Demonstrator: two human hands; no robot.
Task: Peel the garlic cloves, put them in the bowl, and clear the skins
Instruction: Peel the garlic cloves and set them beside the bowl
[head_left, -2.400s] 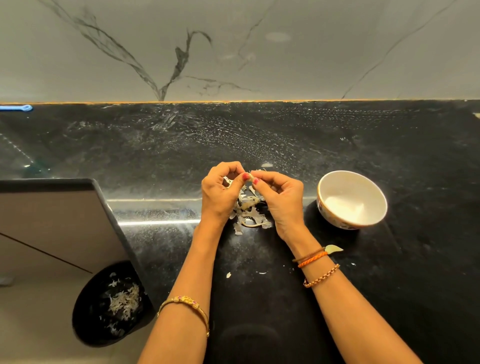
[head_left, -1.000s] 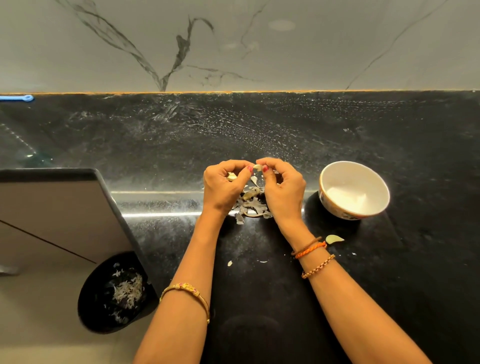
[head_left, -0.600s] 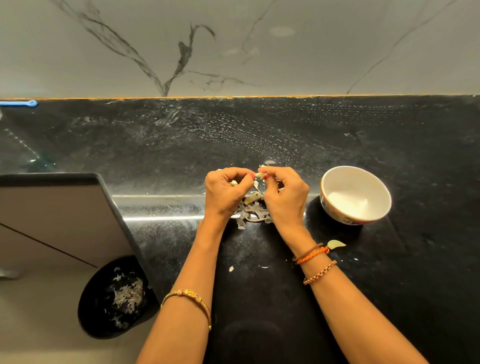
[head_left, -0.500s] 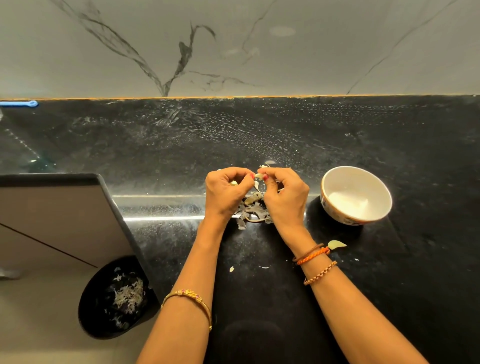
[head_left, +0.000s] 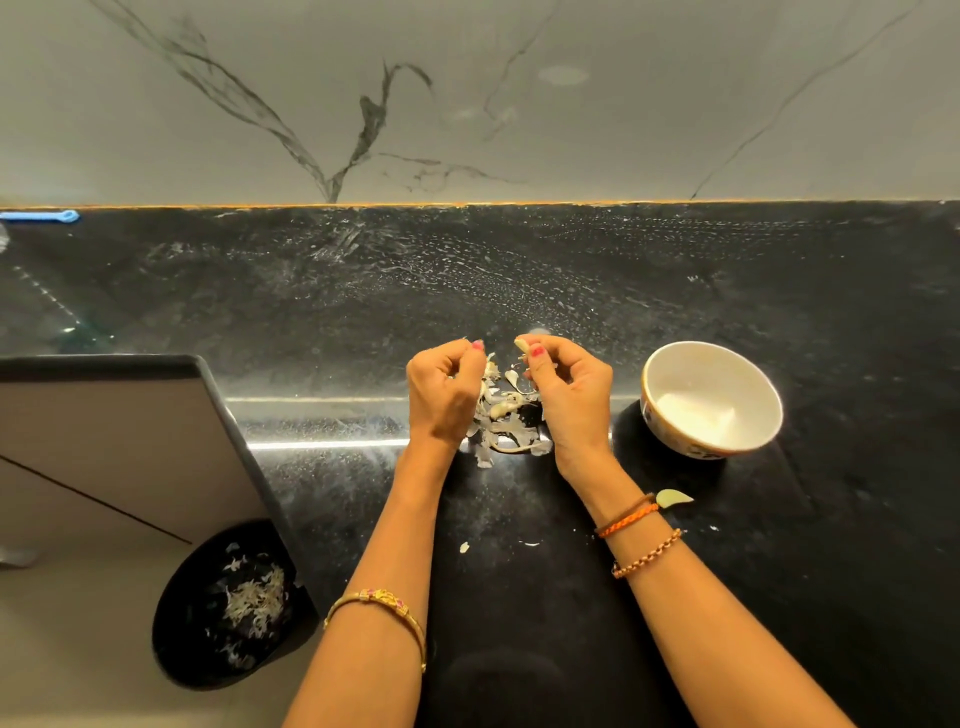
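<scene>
My right hand (head_left: 569, 400) pinches a pale garlic clove (head_left: 521, 344) between thumb and fingertips above the black counter. My left hand (head_left: 444, 392) hovers just left of it with fingers curled; whether it holds a scrap of skin I cannot tell. Between and under the hands lies a heap of papery garlic skins (head_left: 506, 423) with a clove among them. A white bowl (head_left: 727, 364) stands to the right of my right hand. One loose clove (head_left: 674, 499) lies on the counter by my right wrist.
A black bin (head_left: 208, 639) with garlic skins in it stands on the floor at lower left, below the counter edge. A grey open cabinet door (head_left: 119, 447) juts out at left. Small skin crumbs (head_left: 464, 546) dot the counter near my forearms. A blue strip (head_left: 41, 216) lies at far back left.
My hands, which met fingertip to fingertip over the skins, have drawn apart. The clove stays with my right hand and my left hand has moved left.
</scene>
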